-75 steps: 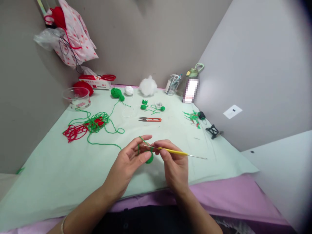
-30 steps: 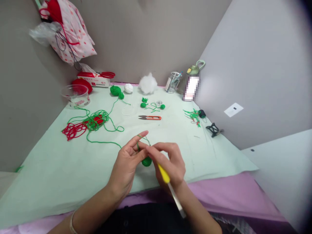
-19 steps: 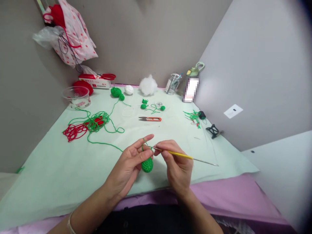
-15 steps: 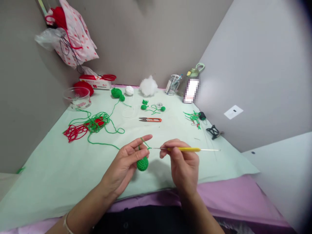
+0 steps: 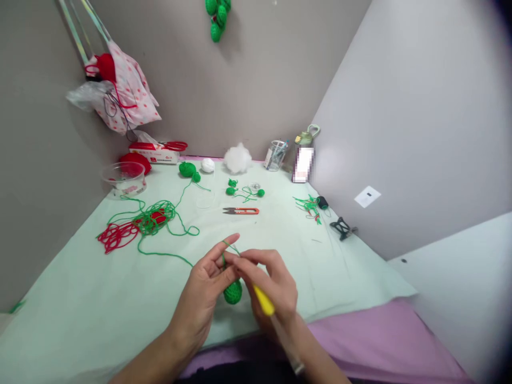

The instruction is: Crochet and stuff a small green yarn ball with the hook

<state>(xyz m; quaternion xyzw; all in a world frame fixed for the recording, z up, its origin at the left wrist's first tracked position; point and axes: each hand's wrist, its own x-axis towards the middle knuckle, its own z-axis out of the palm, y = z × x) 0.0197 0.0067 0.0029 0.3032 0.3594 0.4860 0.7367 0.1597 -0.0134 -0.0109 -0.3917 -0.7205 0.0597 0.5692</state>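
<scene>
A small green crocheted ball (image 5: 232, 292) hangs below my left hand (image 5: 212, 277), pinched at its top between thumb and fingers. Green yarn (image 5: 168, 254) runs from the table up over my raised left index finger. My right hand (image 5: 272, 285) is closed around the yellow handle of a crochet hook (image 5: 264, 300), its rear end pointing down toward me and blurred. The hook's tip is hidden where the fingertips of both hands meet above the ball.
A tangle of green and red yarn (image 5: 154, 217) lies at left. Beyond my hands are orange thread snips (image 5: 241, 211), small green crocheted pieces (image 5: 231, 190), white stuffing (image 5: 237, 159) and a cup of pens (image 5: 276, 156). Yarn scraps (image 5: 310, 204) and a black clamp (image 5: 342, 228) lie at right.
My right hand has moved left to meet my left hand, and the crochet hook has swung from level to steeply slanted. The camera view has tilted up, showing green crocheted pieces on the wall.
</scene>
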